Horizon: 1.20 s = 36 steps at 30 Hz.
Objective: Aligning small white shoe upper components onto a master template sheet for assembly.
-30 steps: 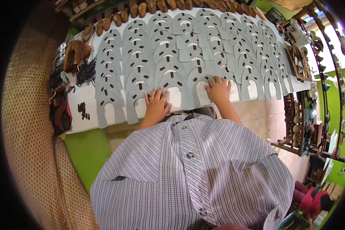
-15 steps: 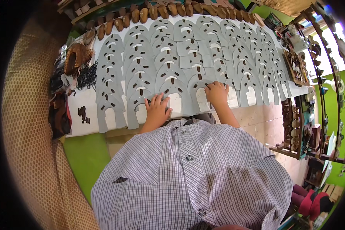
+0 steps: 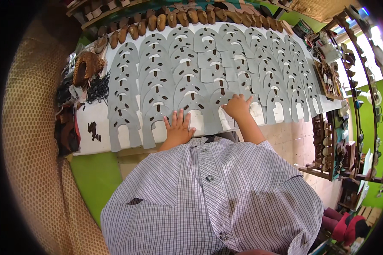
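Observation:
Rows of grey horseshoe-shaped shoe-upper pieces (image 3: 187,78) overlap across a white table (image 3: 91,140), each carrying small dark brown strips (image 3: 188,79). My left hand (image 3: 178,128) lies at the near edge with its fingers spread flat, fingertips by the opening of a near piece in a middle column. My right hand (image 3: 237,107) is over the near end of the column beside it, at the arm of a grey upper piece (image 3: 212,114). Its fingers are apart, the thumb toward that piece; I see nothing held in it.
Wooden shoe lasts (image 3: 182,18) line the table's far edge. On the left are loose dark strips (image 3: 93,131) and a woven brown piece (image 3: 87,66). A tool tray (image 3: 327,80) and shoe racks (image 3: 325,148) stand right. A person in red (image 3: 349,227) is at lower right.
The view has tilted slightly, so the table sits lower. My left hand has shifted a little right with its fingers straighter; my right hand has turned and moved slightly left.

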Tool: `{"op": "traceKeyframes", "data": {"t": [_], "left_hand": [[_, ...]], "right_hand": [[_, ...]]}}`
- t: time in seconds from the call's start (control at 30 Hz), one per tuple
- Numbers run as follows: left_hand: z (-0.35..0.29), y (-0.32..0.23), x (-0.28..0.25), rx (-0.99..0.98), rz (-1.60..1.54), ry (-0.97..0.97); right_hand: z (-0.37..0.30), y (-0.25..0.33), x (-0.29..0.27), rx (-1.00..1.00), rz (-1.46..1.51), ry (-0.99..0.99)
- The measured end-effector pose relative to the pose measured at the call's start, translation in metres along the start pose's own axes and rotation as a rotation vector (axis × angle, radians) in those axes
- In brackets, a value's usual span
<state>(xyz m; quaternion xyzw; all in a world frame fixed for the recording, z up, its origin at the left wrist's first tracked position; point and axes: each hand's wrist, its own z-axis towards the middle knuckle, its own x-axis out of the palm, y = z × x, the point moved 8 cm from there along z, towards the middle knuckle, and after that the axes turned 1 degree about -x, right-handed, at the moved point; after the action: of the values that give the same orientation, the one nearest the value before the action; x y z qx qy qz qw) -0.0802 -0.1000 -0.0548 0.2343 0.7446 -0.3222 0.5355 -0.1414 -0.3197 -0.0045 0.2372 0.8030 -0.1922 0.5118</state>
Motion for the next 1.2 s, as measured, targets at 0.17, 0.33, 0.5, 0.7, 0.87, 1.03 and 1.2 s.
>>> {"op": "traceKeyframes", "data": {"t": [0.17,0.33,0.5,0.7,0.87,1.03,1.2], "left_hand": [[0.0,-0.004,-0.004,-0.022,0.011,0.066],[0.002,-0.007,-0.009,-0.034,0.056,0.068],[0.004,-0.006,-0.01,-0.041,0.061,0.139],[-0.001,-0.01,-0.015,-0.048,0.047,0.182],[-0.001,-0.011,-0.014,-0.033,0.054,0.173],[0.003,-0.014,-0.024,-0.01,0.103,0.119],[0.014,-0.023,-0.039,0.036,0.095,0.092]], "right_hand": [[-0.001,0.006,0.009,-0.015,-0.033,-0.037],[-0.007,0.011,0.011,-0.037,-0.061,-0.126],[-0.003,0.016,0.017,-0.043,-0.104,-0.149],[0.004,0.023,0.029,-0.035,-0.234,-0.164],[0.005,0.024,0.03,-0.041,-0.281,-0.134],[0.005,0.026,0.029,-0.048,-0.28,-0.096],[0.003,0.019,0.027,-0.043,-0.232,-0.107]]}}
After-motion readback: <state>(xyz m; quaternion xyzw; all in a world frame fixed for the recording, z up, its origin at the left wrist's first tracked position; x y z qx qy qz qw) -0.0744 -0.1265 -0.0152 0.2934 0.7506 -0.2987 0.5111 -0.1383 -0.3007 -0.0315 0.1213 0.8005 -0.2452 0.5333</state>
